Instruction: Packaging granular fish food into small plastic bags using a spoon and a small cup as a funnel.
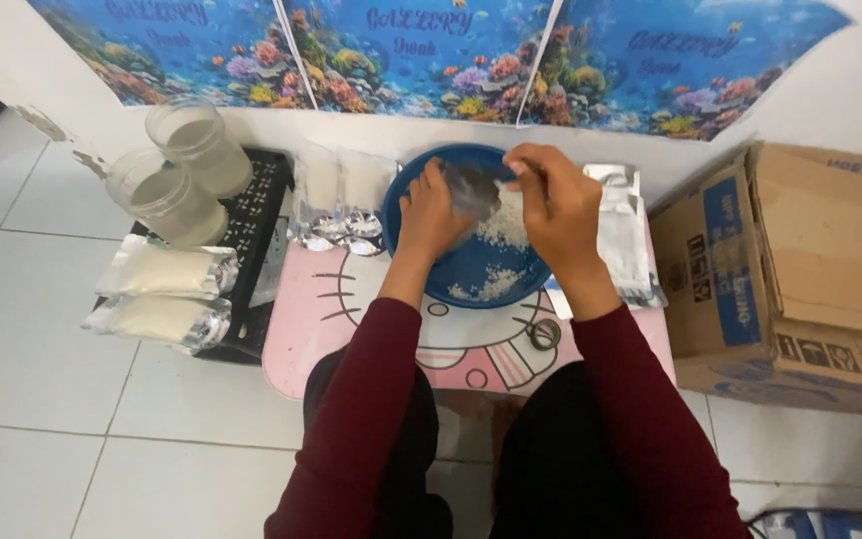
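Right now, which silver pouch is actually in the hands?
The pouch over the blue bowl, pinched between left hand and right hand. The two filled pouches lie on the black tray, untouched.

head-worn view, looking steeply down, close over low pink table (pixel 301 329)

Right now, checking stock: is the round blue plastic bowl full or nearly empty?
Nearly empty: the round blue plastic bowl shows bare blue bottom, with only small patches of white grains left.

Left hand (pixel 429 212) and right hand (pixel 558 205) holding clear pouch (pixel 473 188) over blue bowl (pixel 471 271) of white grains (pixel 504 232), pink table (pixel 301 319)
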